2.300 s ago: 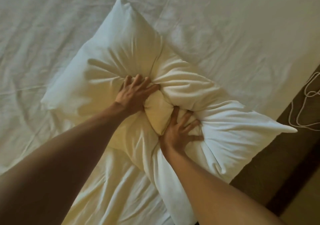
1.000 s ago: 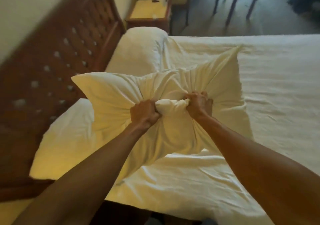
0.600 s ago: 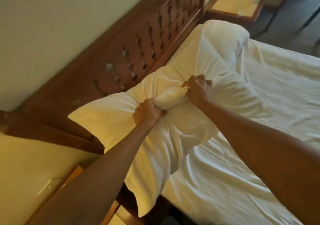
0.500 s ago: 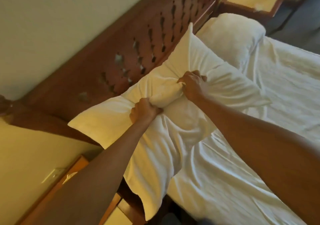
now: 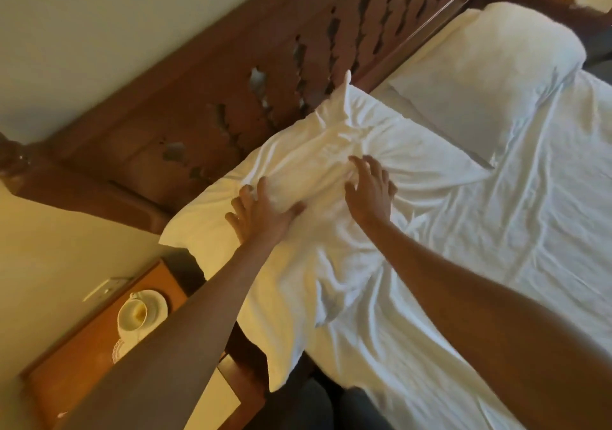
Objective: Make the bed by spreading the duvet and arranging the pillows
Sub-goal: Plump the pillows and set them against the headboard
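Fingers spread wide and gripping nothing, the left hand and right hand press flat on the crumpled middle of a soft white pillow, which lies against the foot of the carved wooden headboard. A second pillow, smoother, sits further along the headboard. A wrinkled white sheet spreads away from it. By the headboard's near end a wooden nightstand bears a cup; a cream wall rises behind

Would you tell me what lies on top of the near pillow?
The left hand and right hand lie on the near pillow, fingers straight. The fabric beneath their palms is hidden.
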A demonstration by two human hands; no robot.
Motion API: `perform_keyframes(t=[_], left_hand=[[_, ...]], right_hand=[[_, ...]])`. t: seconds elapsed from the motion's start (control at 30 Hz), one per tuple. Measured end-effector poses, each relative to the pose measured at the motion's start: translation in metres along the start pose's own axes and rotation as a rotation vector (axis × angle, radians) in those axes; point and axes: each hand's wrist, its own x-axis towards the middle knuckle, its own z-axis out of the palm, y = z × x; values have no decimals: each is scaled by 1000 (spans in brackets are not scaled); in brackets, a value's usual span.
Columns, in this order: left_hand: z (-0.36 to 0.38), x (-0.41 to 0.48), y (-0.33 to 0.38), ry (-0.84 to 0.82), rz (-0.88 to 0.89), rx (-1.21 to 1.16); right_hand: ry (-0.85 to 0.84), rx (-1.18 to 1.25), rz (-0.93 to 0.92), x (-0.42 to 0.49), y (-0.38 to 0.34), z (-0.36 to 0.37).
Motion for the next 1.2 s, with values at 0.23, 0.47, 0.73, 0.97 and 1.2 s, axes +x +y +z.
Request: perform_keyframes(t=[0.23, 0.47, 0.73, 0.97, 1.2], left_hand=[[14, -36, -61, 259, 79, -129], [-7, -1, -147, 123, -312, -370], [-34, 64, -162, 135, -6, -228], [-20, 137, -104, -211, 96, -133], [-8, 158, -95, 162, 172, -348]], right_hand=[[-27, 266, 394, -122, 26, 16], [-230, 599, 692, -214, 4, 54], [28, 885, 758, -195, -22, 82], [61, 1031, 1043, -161, 2, 99], [325, 1242, 911, -154, -14, 108]])
